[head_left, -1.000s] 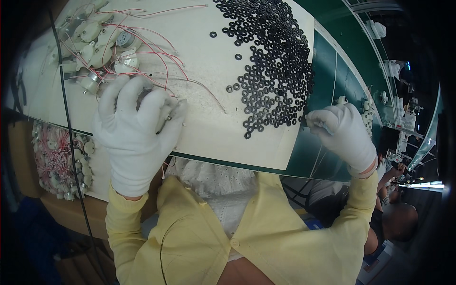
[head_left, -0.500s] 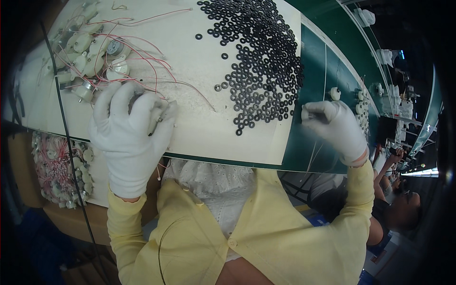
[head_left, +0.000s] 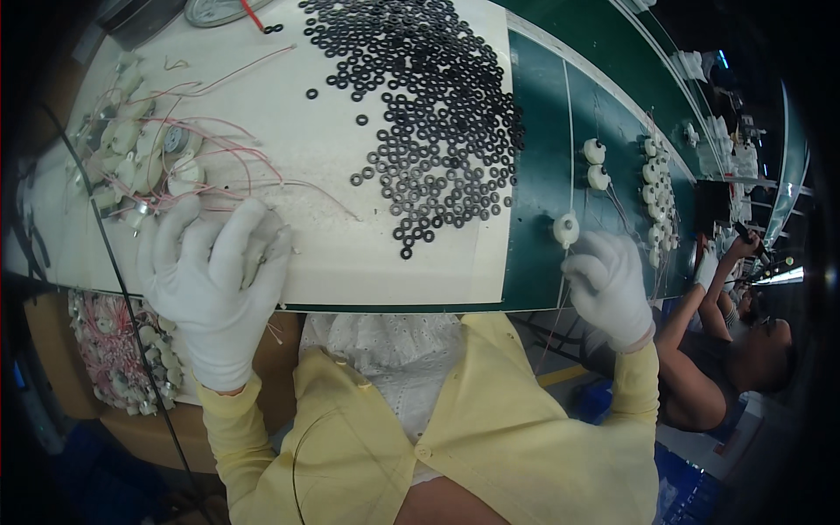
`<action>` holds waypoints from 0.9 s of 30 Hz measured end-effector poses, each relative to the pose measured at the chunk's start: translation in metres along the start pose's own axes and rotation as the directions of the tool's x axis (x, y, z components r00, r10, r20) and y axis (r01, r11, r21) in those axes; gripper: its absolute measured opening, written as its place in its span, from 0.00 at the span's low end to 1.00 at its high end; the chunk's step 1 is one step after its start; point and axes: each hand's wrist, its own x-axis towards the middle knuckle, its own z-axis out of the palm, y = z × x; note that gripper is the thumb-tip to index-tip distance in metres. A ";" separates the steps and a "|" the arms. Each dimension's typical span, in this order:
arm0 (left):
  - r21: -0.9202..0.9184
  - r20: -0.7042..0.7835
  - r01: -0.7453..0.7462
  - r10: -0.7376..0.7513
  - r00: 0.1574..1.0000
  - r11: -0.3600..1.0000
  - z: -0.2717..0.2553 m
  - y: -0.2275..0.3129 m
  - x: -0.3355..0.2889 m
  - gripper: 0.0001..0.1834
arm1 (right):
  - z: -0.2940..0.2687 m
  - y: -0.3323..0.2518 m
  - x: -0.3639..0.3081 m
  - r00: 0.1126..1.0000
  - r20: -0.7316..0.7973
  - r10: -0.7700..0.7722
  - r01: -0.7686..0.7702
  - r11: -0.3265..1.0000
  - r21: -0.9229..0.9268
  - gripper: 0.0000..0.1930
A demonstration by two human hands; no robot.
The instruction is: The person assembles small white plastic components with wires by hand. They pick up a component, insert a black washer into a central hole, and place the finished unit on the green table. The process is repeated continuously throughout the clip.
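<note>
Motor sits near the tabletop's front edge, likely light, stiff, best held by its rim; right hand curls beside it, grip closure unclear; left hand pinches a half-hidden pale part.

The table is green, with a white sheet over its left part. Black rings lie loose on the sheet's right side, pale motors with red wires are heaped toward the table's left edge, and a round dish sits toward the far edge. Between sheet and right edge lie a single pale motor, a pair of motors and, farthest right, a row of motors
</note>
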 end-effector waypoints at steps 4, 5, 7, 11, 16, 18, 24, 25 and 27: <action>-0.022 -0.017 0.008 -0.008 1.000 1.000 -0.011 -0.008 0.000 0.25 | -0.025 0.002 -0.006 0.989 -0.036 0.143 -0.140 0.987 0.075 0.17; -0.012 -0.022 0.012 -0.012 1.000 1.000 -0.014 -0.009 0.000 0.25 | -0.023 -0.003 -0.002 0.980 -0.104 0.169 -0.161 0.984 0.077 0.17; 0.042 -0.067 -0.009 0.012 0.998 0.999 -0.020 -0.005 -0.001 0.24 | -0.012 -0.021 0.015 0.944 -0.247 0.219 -0.204 0.975 0.085 0.18; 0.086 -0.109 -0.036 0.045 0.993 0.996 -0.037 -0.001 -0.002 0.22 | 0.026 -0.016 0.031 0.945 -0.298 0.132 -0.145 0.989 -0.020 0.15; 0.080 -0.177 -0.004 0.018 0.984 0.997 -0.047 0.002 -0.012 0.20 | 0.030 0.018 0.037 0.950 -0.299 0.092 -0.146 0.976 -0.164 0.15; 0.064 -0.158 -0.030 0.040 0.987 0.997 -0.050 0.001 -0.012 0.20 | 0.029 0.027 0.034 0.950 -0.290 0.116 -0.187 0.954 -0.233 0.12; 0.070 -0.177 -0.099 0.110 0.978 0.993 -0.055 0.020 0.003 0.18 | 0.003 0.025 0.025 0.918 -0.148 0.367 -0.388 0.907 -0.163 0.10; 0.047 -0.186 -0.101 0.108 0.977 0.994 -0.055 0.022 0.004 0.16 | -0.003 0.024 0.026 0.902 -0.109 0.417 -0.428 0.898 -0.105 0.10; 0.010 -0.198 -0.105 0.105 0.975 0.994 -0.056 0.028 0.007 0.13 | -0.017 0.009 0.032 0.892 -0.221 0.394 -0.404 0.915 0.002 0.13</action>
